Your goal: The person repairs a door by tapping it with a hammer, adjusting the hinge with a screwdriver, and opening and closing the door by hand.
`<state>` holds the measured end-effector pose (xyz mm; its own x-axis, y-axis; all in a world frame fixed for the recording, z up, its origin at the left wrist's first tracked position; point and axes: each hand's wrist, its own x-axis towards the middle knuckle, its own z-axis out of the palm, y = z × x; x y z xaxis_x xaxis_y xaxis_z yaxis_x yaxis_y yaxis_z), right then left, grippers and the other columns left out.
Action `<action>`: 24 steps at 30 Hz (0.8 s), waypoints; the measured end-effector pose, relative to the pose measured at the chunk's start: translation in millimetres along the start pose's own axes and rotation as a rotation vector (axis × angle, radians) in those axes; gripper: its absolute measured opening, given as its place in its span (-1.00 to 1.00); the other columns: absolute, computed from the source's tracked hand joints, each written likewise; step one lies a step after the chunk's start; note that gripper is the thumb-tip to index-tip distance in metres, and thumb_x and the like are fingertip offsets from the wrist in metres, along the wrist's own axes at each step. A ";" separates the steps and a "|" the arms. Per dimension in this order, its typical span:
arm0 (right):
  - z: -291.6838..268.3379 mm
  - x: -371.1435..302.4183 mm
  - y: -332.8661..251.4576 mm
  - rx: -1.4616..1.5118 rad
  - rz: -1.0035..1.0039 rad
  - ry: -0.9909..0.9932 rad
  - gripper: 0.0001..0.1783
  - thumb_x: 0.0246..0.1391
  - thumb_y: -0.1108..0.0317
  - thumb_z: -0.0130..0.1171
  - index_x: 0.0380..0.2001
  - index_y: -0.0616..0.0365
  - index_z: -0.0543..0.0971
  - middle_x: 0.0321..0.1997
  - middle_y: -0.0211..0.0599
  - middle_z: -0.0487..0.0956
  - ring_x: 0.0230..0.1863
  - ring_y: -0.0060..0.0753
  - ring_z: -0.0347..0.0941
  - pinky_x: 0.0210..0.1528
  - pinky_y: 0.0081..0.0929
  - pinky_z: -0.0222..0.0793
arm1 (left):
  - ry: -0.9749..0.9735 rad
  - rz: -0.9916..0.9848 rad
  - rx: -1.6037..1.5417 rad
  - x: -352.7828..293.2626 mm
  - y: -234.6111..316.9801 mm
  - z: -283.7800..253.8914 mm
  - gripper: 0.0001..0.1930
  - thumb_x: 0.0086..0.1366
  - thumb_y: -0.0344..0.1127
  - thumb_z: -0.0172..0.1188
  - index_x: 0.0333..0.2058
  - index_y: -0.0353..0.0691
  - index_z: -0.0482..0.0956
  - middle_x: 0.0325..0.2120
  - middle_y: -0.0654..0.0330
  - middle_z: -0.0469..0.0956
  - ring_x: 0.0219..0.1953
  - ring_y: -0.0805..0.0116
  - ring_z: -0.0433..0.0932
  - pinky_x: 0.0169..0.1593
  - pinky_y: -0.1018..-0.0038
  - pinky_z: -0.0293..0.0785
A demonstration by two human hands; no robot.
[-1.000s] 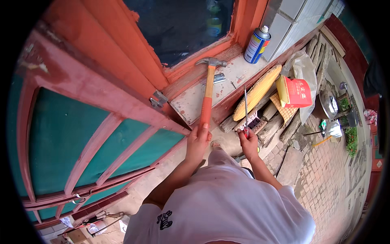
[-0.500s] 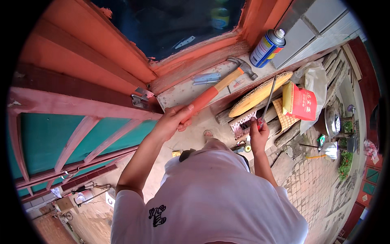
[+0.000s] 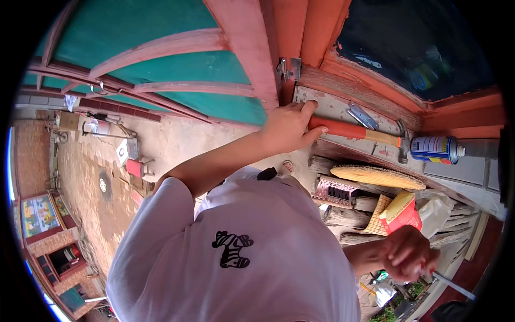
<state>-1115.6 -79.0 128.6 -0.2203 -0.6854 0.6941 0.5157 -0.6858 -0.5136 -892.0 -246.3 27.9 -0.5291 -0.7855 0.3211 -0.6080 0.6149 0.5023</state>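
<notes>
My left hand (image 3: 289, 127) is at the butt of a claw hammer (image 3: 343, 127), thumb and fingers on either side of its orange-red grip. The wooden part of the handle and the metal head reach along the sill (image 3: 332, 102) toward the blue spray can. Low on the right, my right hand (image 3: 406, 253) is closed around the red handle of a screwdriver (image 3: 453, 284); its metal shaft points outward to the lower right. This hand is somewhat blurred. Metal hinges (image 3: 362, 116) lie on the sill just beyond the hammer.
A blue spray can (image 3: 435, 149) stands at the sill's right end. A pink-framed green door (image 3: 247, 64) opens at left, with a hinge (image 3: 289, 70) on its edge. Below the sill are a yellow woven round mat (image 3: 375, 176), logs (image 3: 343, 216) and a red-yellow bag (image 3: 401, 212).
My view has swung to the right. My right hand has moved away from the sill with the screwdriver, down and outward. The left hand stays at the hammer's grip.
</notes>
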 end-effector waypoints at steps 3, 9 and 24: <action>31.5 36.0 -14.1 0.213 -0.092 -0.347 -0.88 0.05 0.42 0.06 -0.31 0.18 0.43 -0.72 -0.46 0.25 -0.75 -0.63 0.14 -0.74 -0.67 0.12 | 0.085 -0.047 -0.050 -19.5 -4.3 -2.2 -0.57 0.12 -0.13 0.19 -0.14 -0.28 0.37 -0.44 -0.01 0.51 -0.43 0.05 0.53 -0.40 0.26 0.43; 47.4 36.0 -11.0 0.263 -0.108 -0.422 -0.85 0.00 0.50 0.07 -0.30 0.25 0.44 -0.61 -0.38 0.31 -0.61 -0.55 0.21 -0.62 -0.57 0.23 | 0.027 -0.126 -0.083 -59.4 -13.6 -1.8 -0.68 0.12 -0.23 0.18 -0.17 -0.23 0.44 -0.61 0.17 0.47 -0.55 0.16 0.49 -0.48 0.32 0.39; 76.3 38.3 -64.1 0.636 -0.589 -0.731 -0.74 -0.15 0.71 0.11 -0.28 0.42 0.47 -0.32 -0.18 0.45 -0.27 -0.33 0.40 -0.31 -0.32 0.49 | 0.041 -0.247 -0.119 -82.2 -27.2 -4.6 -0.71 0.13 -0.31 0.15 -0.14 -0.13 0.42 -0.61 0.17 0.49 -0.56 0.16 0.50 -0.48 0.30 0.40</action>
<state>-1093.9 -42.6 226.6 -0.1389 0.1528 0.9784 0.8649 -0.4624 0.1950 -829.3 -198.8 -8.4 -0.3474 -0.9143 0.2081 -0.6403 0.3934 0.6597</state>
